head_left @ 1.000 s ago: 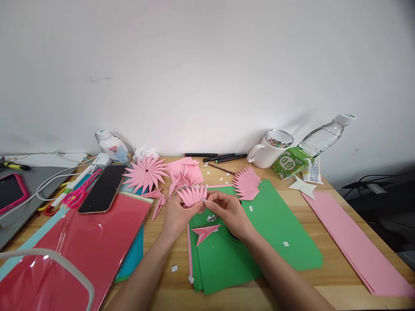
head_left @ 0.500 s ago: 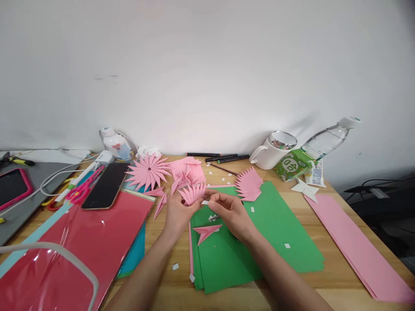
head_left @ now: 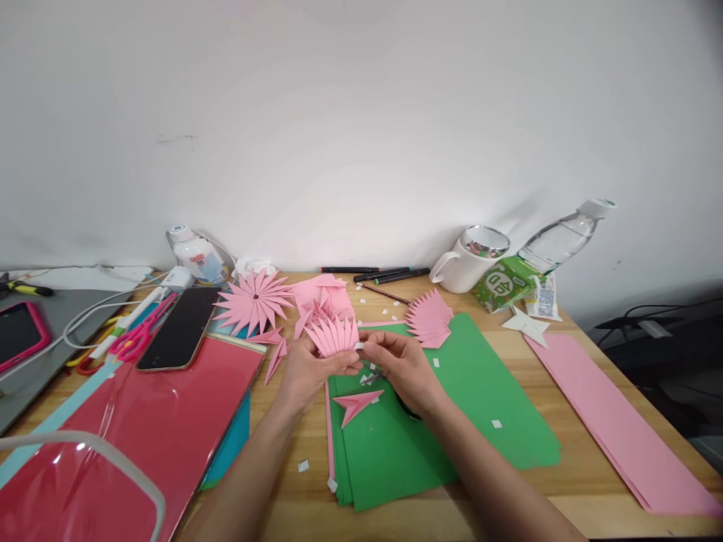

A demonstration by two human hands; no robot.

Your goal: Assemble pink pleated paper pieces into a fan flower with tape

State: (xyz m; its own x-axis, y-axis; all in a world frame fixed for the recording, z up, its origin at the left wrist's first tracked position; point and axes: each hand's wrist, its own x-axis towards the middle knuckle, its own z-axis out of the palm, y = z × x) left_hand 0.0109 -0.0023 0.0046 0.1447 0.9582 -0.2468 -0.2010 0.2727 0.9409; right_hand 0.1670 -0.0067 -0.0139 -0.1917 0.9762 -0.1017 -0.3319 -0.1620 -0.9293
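Grips pink fan (head_left: 334, 334) in left hand (head_left: 308, 369), fingers clenched. Pinches white scrap (head_left: 358, 346) beside fan with right hand (head_left: 398, 365), above green paper (head_left: 480, 391).

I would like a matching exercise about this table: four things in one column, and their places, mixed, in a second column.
1 pink paper fan
2 single pink folded point
3 white mug
4 pink scissors

a left of the black phone
b on the green paper
c in the left hand
d next to the green packet

Pairs: 1-c, 2-b, 3-d, 4-a
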